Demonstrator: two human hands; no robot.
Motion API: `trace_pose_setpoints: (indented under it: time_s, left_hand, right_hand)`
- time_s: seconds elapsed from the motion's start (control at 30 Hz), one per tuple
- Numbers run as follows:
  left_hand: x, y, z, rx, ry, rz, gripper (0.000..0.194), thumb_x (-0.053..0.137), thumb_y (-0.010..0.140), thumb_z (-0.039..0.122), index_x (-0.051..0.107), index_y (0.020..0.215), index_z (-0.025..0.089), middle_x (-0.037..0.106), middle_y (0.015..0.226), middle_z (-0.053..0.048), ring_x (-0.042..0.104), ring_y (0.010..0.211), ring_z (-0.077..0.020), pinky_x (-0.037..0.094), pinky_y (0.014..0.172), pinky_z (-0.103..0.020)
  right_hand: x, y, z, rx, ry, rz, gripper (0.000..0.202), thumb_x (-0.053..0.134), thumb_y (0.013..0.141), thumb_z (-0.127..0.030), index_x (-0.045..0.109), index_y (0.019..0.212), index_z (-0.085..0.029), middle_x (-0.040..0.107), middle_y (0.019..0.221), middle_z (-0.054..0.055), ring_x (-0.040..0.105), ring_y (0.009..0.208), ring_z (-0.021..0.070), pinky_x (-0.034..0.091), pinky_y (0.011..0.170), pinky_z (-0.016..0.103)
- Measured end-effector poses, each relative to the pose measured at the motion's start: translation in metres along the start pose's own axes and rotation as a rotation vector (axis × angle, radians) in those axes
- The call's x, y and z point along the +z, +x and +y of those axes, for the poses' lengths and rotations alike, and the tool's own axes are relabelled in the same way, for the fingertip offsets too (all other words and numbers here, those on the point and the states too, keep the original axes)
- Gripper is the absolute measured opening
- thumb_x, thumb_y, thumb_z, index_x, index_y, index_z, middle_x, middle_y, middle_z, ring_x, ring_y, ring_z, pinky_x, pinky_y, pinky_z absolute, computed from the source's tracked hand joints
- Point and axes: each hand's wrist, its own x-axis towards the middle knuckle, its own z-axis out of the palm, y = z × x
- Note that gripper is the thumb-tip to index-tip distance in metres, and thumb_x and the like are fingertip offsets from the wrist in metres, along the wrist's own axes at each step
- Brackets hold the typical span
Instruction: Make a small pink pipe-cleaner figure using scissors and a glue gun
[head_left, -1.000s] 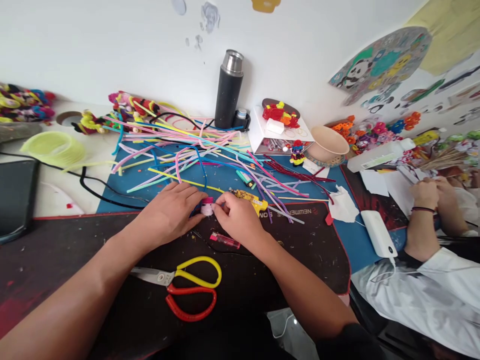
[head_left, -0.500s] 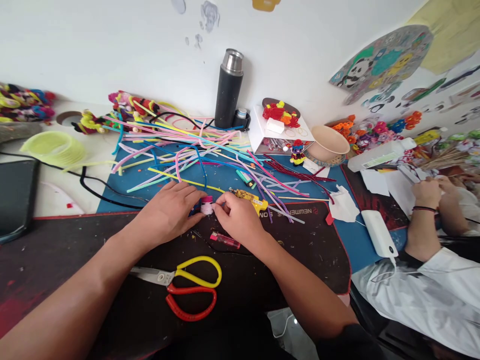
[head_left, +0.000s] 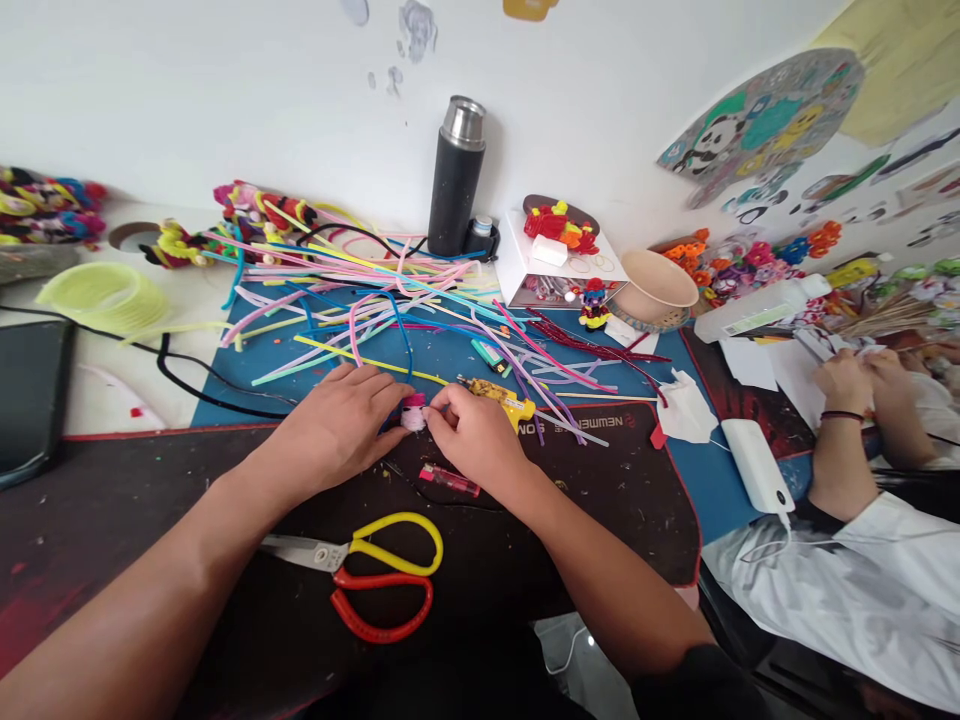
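Note:
Between my hands is a small pink and white fuzzy piece (head_left: pixel 413 411) with some blue at its left side. My left hand (head_left: pixel 337 420) grips it from the left, thumb below and fingers above. The fingers of my right hand (head_left: pixel 472 430) are pinched together at its right edge. A yellow glue gun (head_left: pixel 510 402) lies just behind my right hand. Nearer to me, a pink lighter (head_left: pixel 450 479) and scissors (head_left: pixel 352 557) with one yellow and one red handle rest on the dark mat (head_left: pixel 600 520).
Many coloured pipe cleaners (head_left: pixel 360 290) spread over the blue mat. Behind them stand a black thermos (head_left: pixel 456 180), a white box (head_left: pixel 517 262) and a beige bowl (head_left: pixel 652 290). At right are a white power bank (head_left: pixel 757 468) and another person's hands (head_left: pixel 847 385).
My hands and the fuzzy piece have barely moved. At the right, the other person's hands have shifted slightly.

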Motion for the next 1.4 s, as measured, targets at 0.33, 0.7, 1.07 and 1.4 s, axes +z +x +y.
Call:
trace_pose_setpoints:
  time_s: [0.33, 0.7, 1.07, 1.4]
  left_hand:
    - [0.001, 0.000, -0.001, -0.025, -0.008, -0.004, 0.030, 0.057, 0.108, 0.040, 0.075, 0.120, 0.019, 0.080, 0.111, -0.015, 0.073, 0.107, -0.0383, 0.054, 0.093, -0.051]
    - [-0.011, 0.003, -0.007, -0.197, -0.182, 0.257, 0.031, 0.059, 0.109, 0.043, 0.069, 0.128, 0.021, 0.080, 0.123, -0.015, 0.073, 0.118, -0.0353, 0.057, 0.105, -0.051]
    - [-0.014, 0.002, -0.008, -0.373, -0.539, 0.327, 0.037, 0.065, 0.101, 0.042, 0.066, 0.132, 0.023, 0.078, 0.107, -0.007, 0.076, 0.095, -0.0261, 0.062, 0.087, -0.041]
    - [-0.018, 0.007, -0.009, -0.553, -1.281, 0.279, 0.048, 0.075, 0.098, 0.052, 0.073, 0.135, 0.022, 0.075, 0.093, -0.006, 0.072, 0.087, -0.0253, 0.062, 0.077, -0.039]
  right_hand:
    - [-0.001, 0.000, -0.001, 0.004, 0.017, 0.009, 0.009, 0.068, 0.103, -0.027, 0.070, 0.095, -0.024, 0.062, 0.063, -0.005, 0.056, 0.060, 0.0168, 0.033, 0.064, 0.030]
    - [0.000, 0.005, -0.001, 0.027, 0.379, 0.034, 0.019, 0.070, 0.103, -0.045, 0.071, 0.108, -0.026, 0.062, 0.070, -0.005, 0.059, 0.060, 0.0156, 0.041, 0.057, 0.027]
    - [0.009, 0.035, -0.020, 0.069, 0.979, -0.232, 0.060, 0.080, 0.088, -0.071, 0.065, 0.118, -0.022, 0.069, 0.070, -0.005, 0.052, 0.040, 0.0090, 0.028, 0.039, 0.022]
    - [0.017, 0.040, -0.019, 0.079, 1.127, -0.160, 0.056, 0.086, 0.082, -0.066, 0.066, 0.110, -0.021, 0.054, 0.051, -0.012, 0.037, 0.036, 0.0084, 0.022, 0.037, 0.023]
